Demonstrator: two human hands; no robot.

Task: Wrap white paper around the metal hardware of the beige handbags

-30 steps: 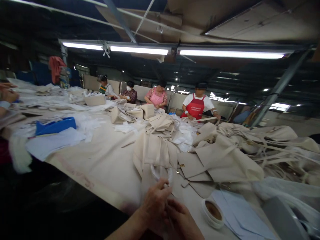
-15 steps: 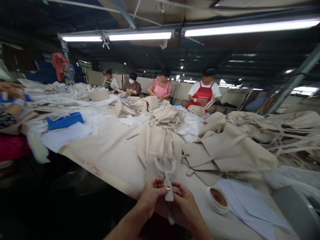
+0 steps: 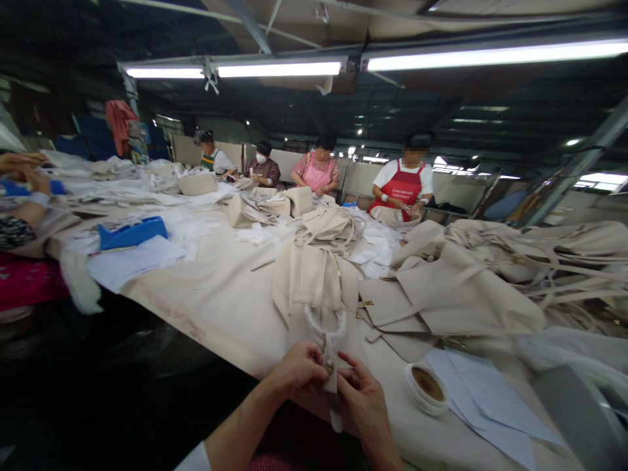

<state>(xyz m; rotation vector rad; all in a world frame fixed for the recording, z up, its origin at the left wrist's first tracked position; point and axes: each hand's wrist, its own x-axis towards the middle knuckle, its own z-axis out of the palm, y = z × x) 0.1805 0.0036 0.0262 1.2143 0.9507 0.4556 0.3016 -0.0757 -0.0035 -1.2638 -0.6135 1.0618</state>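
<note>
A beige bag (image 3: 314,275) lies on the cloth-covered table in front of me, its wrapped white handle (image 3: 314,324) towards me. A pale strap tab (image 3: 330,383) with a small metal piece hangs from the handle at the table's near edge. My left hand (image 3: 301,369) pinches the tab from the left, fingertips at the metal piece. From the right, my right hand (image 3: 360,392) grips the tab's edge between thumb and curled fingers, its index finger raised.
Right of my hands are a round white tub (image 3: 426,389), white sheets (image 3: 490,399) and flat beige bags (image 3: 456,294). A blue tray (image 3: 132,233) sits at left. Several people work across the table; another person's hands (image 3: 24,173) show at far left.
My left hand has moved up the tab over the metal piece, and my right index finger has lifted. Across the table, the person in the red apron has brought both hands together.
</note>
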